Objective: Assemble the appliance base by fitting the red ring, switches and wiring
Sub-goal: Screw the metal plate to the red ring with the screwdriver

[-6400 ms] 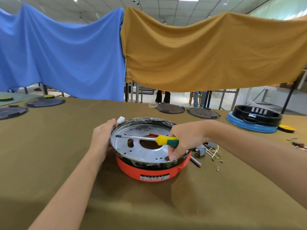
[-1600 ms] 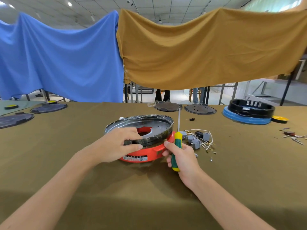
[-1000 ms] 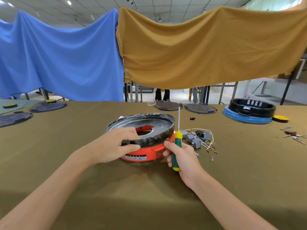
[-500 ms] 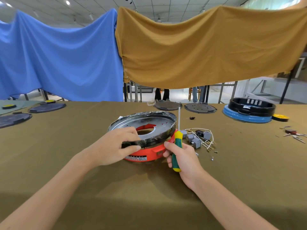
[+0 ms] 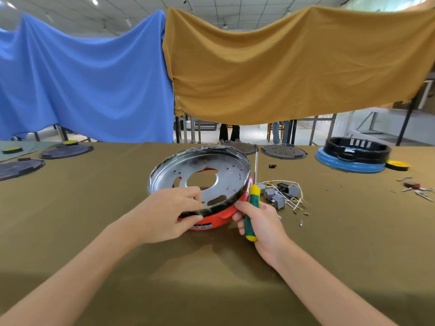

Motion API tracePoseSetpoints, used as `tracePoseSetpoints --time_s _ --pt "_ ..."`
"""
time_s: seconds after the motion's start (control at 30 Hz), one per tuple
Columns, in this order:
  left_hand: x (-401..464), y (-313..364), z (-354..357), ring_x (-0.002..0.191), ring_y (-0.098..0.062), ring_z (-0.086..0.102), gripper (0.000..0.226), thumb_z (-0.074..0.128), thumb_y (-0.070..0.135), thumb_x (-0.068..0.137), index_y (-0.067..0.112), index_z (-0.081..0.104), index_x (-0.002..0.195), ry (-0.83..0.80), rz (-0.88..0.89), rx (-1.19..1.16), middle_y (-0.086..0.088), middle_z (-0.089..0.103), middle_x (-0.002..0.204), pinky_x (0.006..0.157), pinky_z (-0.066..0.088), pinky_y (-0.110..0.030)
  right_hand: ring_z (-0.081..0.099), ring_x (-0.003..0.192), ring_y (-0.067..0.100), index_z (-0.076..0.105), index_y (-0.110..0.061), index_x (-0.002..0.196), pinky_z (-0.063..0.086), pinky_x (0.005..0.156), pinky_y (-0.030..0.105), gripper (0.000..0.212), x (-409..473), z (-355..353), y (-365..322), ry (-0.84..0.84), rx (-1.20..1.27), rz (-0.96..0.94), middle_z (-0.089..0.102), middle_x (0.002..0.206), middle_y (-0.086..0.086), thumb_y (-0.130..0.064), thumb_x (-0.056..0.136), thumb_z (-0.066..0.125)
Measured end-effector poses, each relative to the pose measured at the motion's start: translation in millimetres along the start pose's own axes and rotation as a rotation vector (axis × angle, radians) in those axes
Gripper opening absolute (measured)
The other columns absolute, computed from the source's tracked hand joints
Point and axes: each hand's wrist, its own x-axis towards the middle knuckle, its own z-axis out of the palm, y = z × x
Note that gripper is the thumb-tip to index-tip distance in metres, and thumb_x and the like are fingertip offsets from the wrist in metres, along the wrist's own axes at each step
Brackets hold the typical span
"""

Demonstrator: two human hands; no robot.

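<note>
The metal pan (image 5: 200, 177) is tipped up on the red ring (image 5: 219, 214), pinched at its near edge by the left hand (image 5: 164, 214). The screwdriver (image 5: 252, 208) is gripped by the right hand (image 5: 261, 223). The pan could slip and knock the switches (image 5: 279, 196) across the worktop (image 5: 94, 208).

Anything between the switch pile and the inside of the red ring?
Yes. The metal pan sits tilted over the red ring, covering most of its opening; the left hand grips the pan's near rim. The switches lie right of the ring, behind the upright screwdriver in the right hand.
</note>
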Motion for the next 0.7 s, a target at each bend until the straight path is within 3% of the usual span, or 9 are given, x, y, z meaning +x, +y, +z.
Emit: tracePoseSetpoints --time_s 0.1,0.2,0.3,0.47,0.7 --pt "-1 2 0 0.077 -0.001 0.051 0.014 0.062 0.026 0.096 0.020 0.074 0.098 0.001 -0.002 0.016 0.015 0.058 0.096 0.069 0.047 -0.022 0.055 0.048 0.015 0.061 -0.002 0.089 0.046 0.045 0.025 0.016 2 2 0 0.016 0.023 0.016 0.064 0.064 0.010 -0.017 0.094 0.064" --pt "1 0 -2 0.082 -0.006 0.056 0.015 0.060 0.026 0.097 0.019 0.073 0.098 -0.012 -0.018 0.006 0.014 0.059 0.096 0.074 0.050 -0.030 0.059 0.051 0.020 0.064 0.001 0.091 0.048 0.045 0.027 0.042 3 2 -1 0.017 0.073 0.044 0.065 0.066 0.015 -0.041 0.093 0.064" --pt "5 3 0 0.084 -0.004 0.052 0.015 0.058 0.027 0.098 0.019 0.071 0.100 -0.020 -0.015 0.023 0.014 0.057 0.095 0.076 0.049 -0.030 0.061 0.053 0.018 0.066 -0.001 0.090 0.048 0.045 0.027 0.059 4 1 -2 0.000 -0.010 0.065 0.067 0.070 0.014 -0.059 0.078 0.070" --pt "8 8 2 0.084 -0.004 0.051 0.019 0.055 0.027 0.099 0.021 0.072 0.107 -0.030 -0.006 0.054 0.016 0.056 0.097 0.075 0.047 -0.024 0.058 0.052 0.017 0.067 -0.001 0.089 0.045 0.043 0.026 0.049 7 0 -6 -0.020 -0.034 0.111 0.067 0.072 0.015 -0.050 0.083 0.071" --pt "-1 12 12 0.087 -0.010 0.057 0.015 0.063 0.024 0.095 0.018 0.074 0.104 0.077 -0.049 -0.011 0.011 0.059 0.092 0.073 0.051 -0.033 0.057 0.050 0.017 0.066 0.007 0.102 0.044 0.043 0.026 0.048 5 -2 -4 -0.002 -0.025 0.105 0.066 0.068 0.014 -0.040 0.089 0.068"
